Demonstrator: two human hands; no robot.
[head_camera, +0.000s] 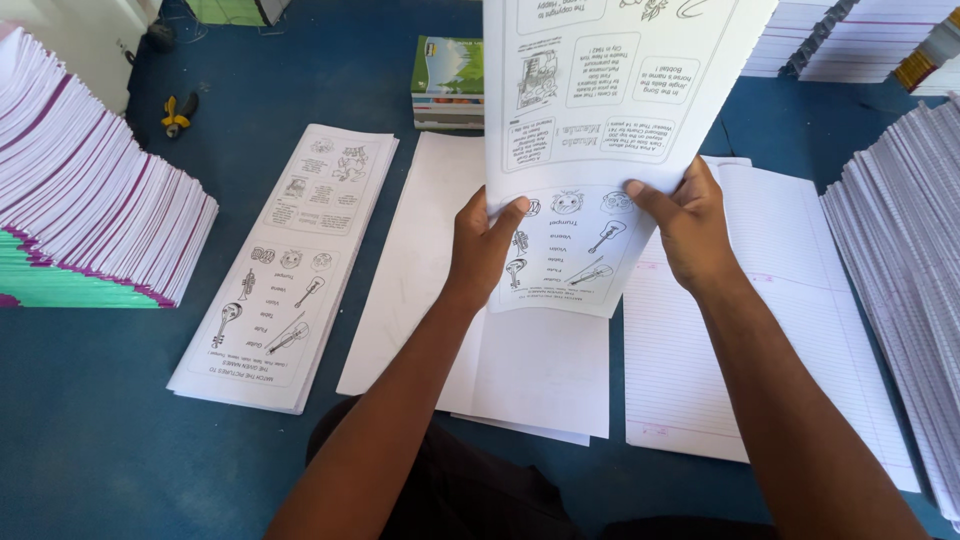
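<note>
The person holds a printed worksheet (600, 120) up in front of the camera with both hands, above the blue counter (90, 430). The left hand (483, 245) clamps its grip on the sheet's lower left edge, thumb lying across the front over small drawings of instruments, fingers hidden behind the paper. The right hand (690, 225) is clamped on the lower right edge in the same way, thumb on the printed face. The sheet stands nearly upright, its top running out of the frame; it carries boxed text and line drawings, which read upside down from this view.

Under the raised sheet lies a stack of blank white sheets (530, 370), partly covered by the forearms. Just left of it a long blank white strip (405, 260) lies flat. Further left sits a pile of printed worksheets (285, 270) showing the same instrument drawings. To the right of the hands lies a pile of ruled paper (770, 310), touching or overlapping the blank stack.

A tall fanned pile of booklets with purple and green edges (90, 200) fills the far left. Another fanned stack of ruled sheets (900, 270) lines the right edge. Beyond the worksheet stands a small stack of books with a green cover (447, 80), and yellow-handled pliers (177, 113) lie near the upper left.
</note>
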